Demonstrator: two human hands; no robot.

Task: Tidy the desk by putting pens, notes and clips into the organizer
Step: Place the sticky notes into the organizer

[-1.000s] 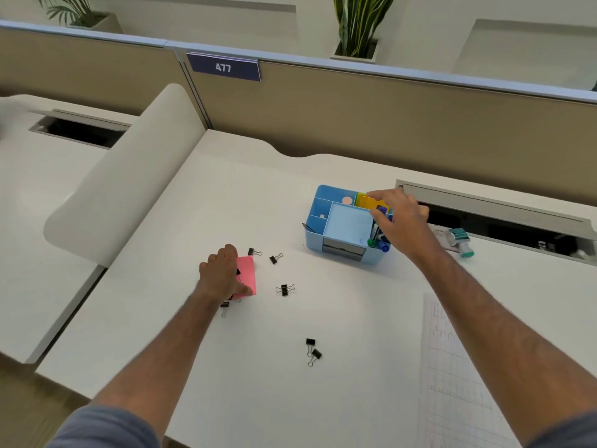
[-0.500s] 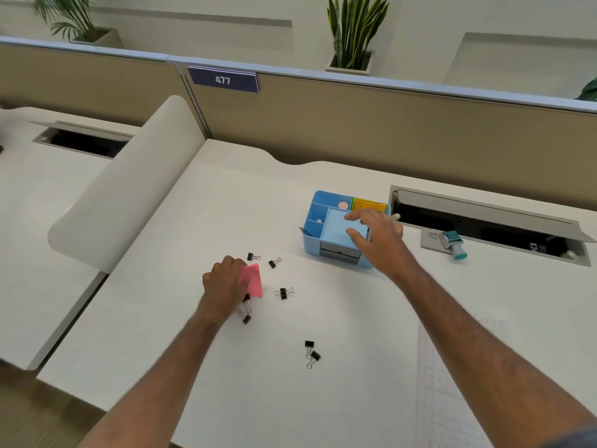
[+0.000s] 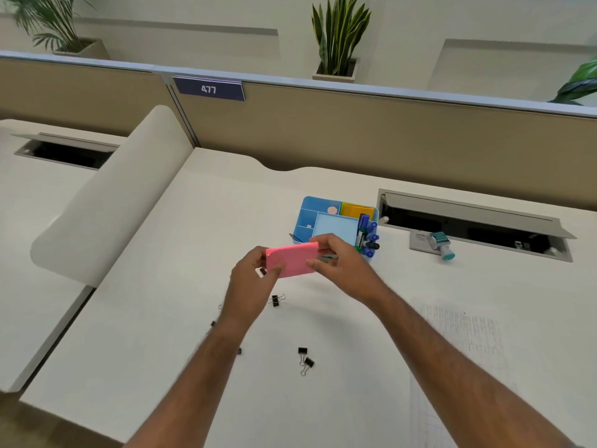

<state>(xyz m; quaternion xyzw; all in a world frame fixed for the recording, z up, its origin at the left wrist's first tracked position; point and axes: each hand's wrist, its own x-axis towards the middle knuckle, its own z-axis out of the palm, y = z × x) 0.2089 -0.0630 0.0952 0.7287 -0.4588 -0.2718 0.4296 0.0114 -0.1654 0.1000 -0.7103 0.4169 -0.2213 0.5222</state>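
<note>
I hold the pink pad of sticky notes [image 3: 291, 259] between my left hand [image 3: 255, 279] and right hand [image 3: 336, 263], just before the blue plastic organizer [image 3: 315, 218]; next, I judge, it needs lowering into a free compartment.

Two bare forearms enter from the bottom edge of the frame; no sleeves show on either, and no watch, bracelet or band sits at either wrist; the left hand [image 3: 255, 279] and right hand [image 3: 339, 263] are ungloved; no rings can be made out on the fingers [image 3: 318, 240].
</note>
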